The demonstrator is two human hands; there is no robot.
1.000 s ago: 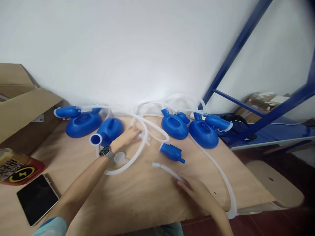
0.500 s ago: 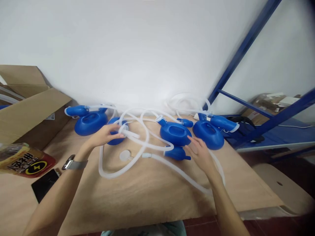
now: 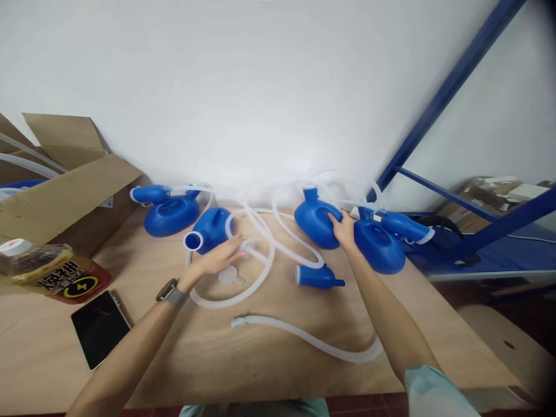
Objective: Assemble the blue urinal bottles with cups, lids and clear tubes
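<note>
My left hand (image 3: 219, 258) rests with fingers stretched over a loop of clear tubing (image 3: 256, 255), beside a blue plastic vessel (image 3: 211, 229) lying with its round mouth towards me. My right hand (image 3: 343, 227) grips the side of another blue vessel (image 3: 315, 220), which is tipped up near the wall. A small blue funnel piece (image 3: 317, 276) lies between my arms. A loose length of clear tube (image 3: 304, 339) curves along the table front. A small white cap (image 3: 228, 276) sits by my left wrist.
Two more blue vessels stand at the back left (image 3: 169, 208) and back right (image 3: 382, 243). An open cardboard box (image 3: 52, 191), a drink bottle (image 3: 52, 272) and a phone (image 3: 101, 327) lie left. A blue metal rack (image 3: 456, 87) rises right. The table (image 3: 260, 370) is light wood.
My right hand went from hovering over the funnel piece to gripping the blue vessel, which tipped up. My left hand let the tube end go and lies flat on the tubing.
</note>
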